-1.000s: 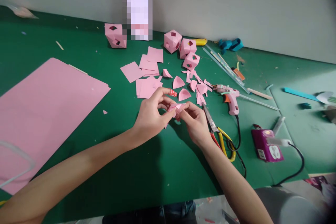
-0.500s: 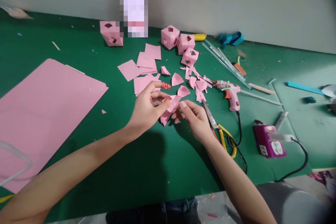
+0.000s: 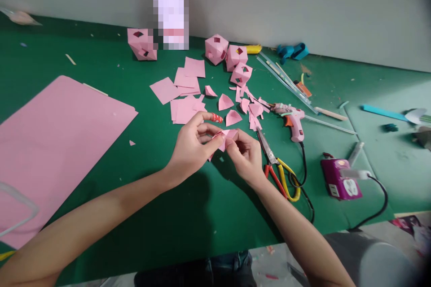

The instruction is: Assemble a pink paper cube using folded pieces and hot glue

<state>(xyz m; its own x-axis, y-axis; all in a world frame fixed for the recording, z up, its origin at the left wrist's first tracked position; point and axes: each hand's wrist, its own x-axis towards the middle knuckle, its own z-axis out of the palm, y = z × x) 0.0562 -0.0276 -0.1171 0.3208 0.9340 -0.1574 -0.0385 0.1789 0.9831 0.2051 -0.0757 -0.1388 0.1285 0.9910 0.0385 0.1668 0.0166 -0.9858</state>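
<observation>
Between both hands, just above the green table [image 3: 161, 233], is a small folded piece of pink paper [image 3: 226, 138]. My left hand [image 3: 195, 145] pinches its left side; a red patterned wrap covers one fingertip. My right hand [image 3: 247, 154] grips the right side between thumb and fingers, which partly hide the paper. Beyond the hands lie curved pink paper pieces [image 3: 233, 118] and pink paper squares [image 3: 164, 90]. Scissors [image 3: 271, 158] with red and yellow handles rest beside my right hand. A pink glue gun [image 3: 293, 122] lies farther right, its tip by pink paper scraps [image 3: 254, 121].
Several faceted pink paper shapes with cut openings [image 3: 216, 49] stand along the back wall. A large pink sheet [image 3: 60, 143] covers the left side. At right are a purple power box [image 3: 340, 177] with a cord, clear glue sticks [image 3: 286, 81] and a blue strip [image 3: 384, 112].
My right hand has closed in on the folded paper and now pinches its right side. The paper has turned a little, and the scissors' handles show more.
</observation>
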